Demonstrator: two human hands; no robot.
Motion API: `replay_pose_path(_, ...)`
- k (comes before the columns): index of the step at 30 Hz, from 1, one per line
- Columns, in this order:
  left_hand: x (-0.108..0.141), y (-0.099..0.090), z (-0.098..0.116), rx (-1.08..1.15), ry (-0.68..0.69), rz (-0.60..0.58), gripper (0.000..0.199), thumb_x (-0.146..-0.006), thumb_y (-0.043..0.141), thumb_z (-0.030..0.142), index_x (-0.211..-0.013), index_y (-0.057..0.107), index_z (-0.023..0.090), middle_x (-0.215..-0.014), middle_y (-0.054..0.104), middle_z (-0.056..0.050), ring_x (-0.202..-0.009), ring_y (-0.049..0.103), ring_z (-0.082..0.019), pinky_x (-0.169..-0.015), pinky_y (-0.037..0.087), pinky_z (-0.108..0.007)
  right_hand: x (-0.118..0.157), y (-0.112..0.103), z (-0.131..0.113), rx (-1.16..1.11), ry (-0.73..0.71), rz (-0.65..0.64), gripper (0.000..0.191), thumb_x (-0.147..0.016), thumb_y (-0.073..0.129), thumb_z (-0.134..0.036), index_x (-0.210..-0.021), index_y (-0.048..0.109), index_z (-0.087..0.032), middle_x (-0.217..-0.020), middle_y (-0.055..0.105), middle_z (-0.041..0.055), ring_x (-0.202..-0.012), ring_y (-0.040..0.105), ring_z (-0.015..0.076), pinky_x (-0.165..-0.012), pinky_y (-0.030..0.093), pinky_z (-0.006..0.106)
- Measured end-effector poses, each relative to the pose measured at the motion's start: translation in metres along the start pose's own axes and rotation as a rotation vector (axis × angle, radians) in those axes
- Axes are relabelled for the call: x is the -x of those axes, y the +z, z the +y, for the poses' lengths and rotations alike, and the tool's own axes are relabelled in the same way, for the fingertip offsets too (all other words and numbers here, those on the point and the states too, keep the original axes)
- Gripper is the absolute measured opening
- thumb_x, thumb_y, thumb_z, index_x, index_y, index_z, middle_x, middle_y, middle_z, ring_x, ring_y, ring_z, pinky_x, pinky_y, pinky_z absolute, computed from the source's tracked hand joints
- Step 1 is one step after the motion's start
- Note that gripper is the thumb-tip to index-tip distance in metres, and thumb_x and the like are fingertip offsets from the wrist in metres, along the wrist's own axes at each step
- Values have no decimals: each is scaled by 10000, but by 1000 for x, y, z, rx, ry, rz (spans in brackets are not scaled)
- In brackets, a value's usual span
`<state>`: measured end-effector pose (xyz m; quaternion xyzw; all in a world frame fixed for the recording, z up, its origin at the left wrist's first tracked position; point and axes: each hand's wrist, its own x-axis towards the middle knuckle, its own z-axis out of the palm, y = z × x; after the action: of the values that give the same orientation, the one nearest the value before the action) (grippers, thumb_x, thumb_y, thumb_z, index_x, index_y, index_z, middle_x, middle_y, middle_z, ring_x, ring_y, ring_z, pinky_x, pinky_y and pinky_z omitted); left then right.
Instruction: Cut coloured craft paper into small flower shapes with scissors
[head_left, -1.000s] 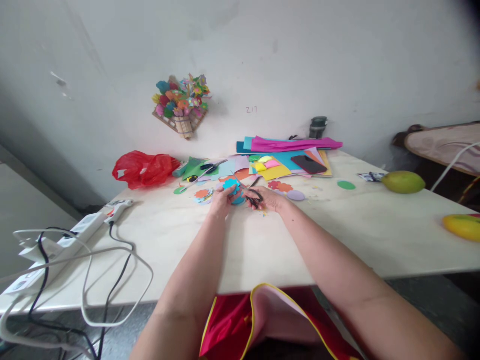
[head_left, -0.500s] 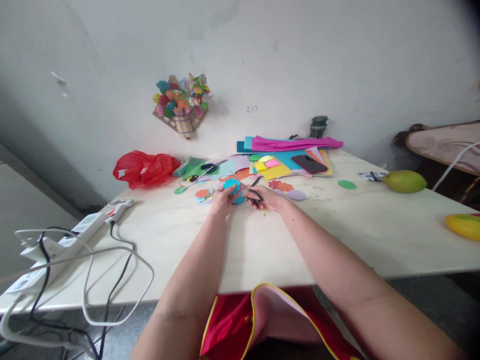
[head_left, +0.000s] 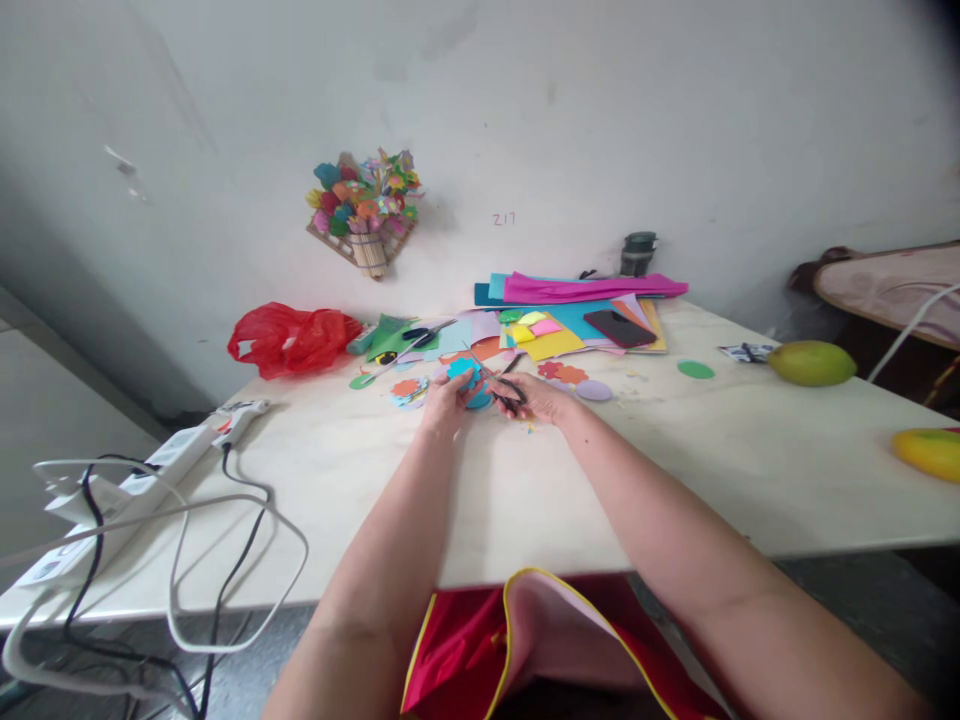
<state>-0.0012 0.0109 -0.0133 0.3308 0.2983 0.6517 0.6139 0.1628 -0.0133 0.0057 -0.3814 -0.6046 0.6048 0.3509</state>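
Note:
Between the fingers of my left hand [head_left: 446,398] is a blue paper flower [head_left: 463,373] with a scalloped edge. My right hand [head_left: 541,398] is closed round the black handles of a pair of scissors [head_left: 511,396]; the blades point up and left, close beside the flower. A blue paper disc [head_left: 480,399] lies below and between the hands. Right of my right hand are an orange paper flower [head_left: 573,373], a red paper flower [head_left: 549,369] and a lilac paper disc [head_left: 594,391]. An orange cut flower [head_left: 405,386] rests among scraps left of my left hand.
Behind the hands lie coloured sheets [head_left: 555,345], a phone [head_left: 619,328] and a second pair of scissors [head_left: 427,333]. A red plastic bag [head_left: 292,338] sits at the back left. A power strip [head_left: 120,510] with cables runs along the left edge. Mangoes [head_left: 811,363] lie at the right.

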Motion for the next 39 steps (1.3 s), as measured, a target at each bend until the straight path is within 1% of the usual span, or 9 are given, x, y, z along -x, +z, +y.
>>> replay_pose_path(5,1,0,0,15,9,1,212,-559,822,104,-705,670,132,-693,709,-19,-620,661,-127,-667,564,-259,-1,-1,2,-2,-3,-2,328,-857,633,-468,-818,543,-155,-565,582,-22,-395,491,58,-308,271,147)
replay_pose_path(12,-1,-2,-1,15,23,-19,223,-551,832,123,-705,671,139,-711,715,-23,-636,666,-134,-664,567,-262,-1,0,2,-4,-7,-7,342,-849,639,-479,-826,544,-151,-570,579,-20,-399,492,59,-308,268,148)
replay_pose_path(19,-3,-3,-2,11,25,-7,227,-553,831,124,-718,675,134,-703,706,-13,-636,661,-130,-674,560,-263,1,1,0,-2,-8,-11,330,-830,668,-452,-799,522,-157,-553,564,-32,-388,475,56,-305,256,149)
replay_pose_path(26,-2,-3,-2,1,18,-2,226,-549,831,131,-710,673,136,-696,705,-11,-633,663,-135,-683,558,-275,0,1,1,4,-2,-14,297,-858,643,-416,-780,507,-163,-547,548,-39,-381,459,52,-308,252,146)
replay_pose_path(39,1,1,2,-6,-10,23,196,-573,809,115,-714,674,129,-689,705,-22,-629,664,-134,-677,561,-271,-2,1,4,1,-14,-19,306,-850,644,-425,-781,504,-162,-536,538,-47,-371,447,51,-300,242,143)
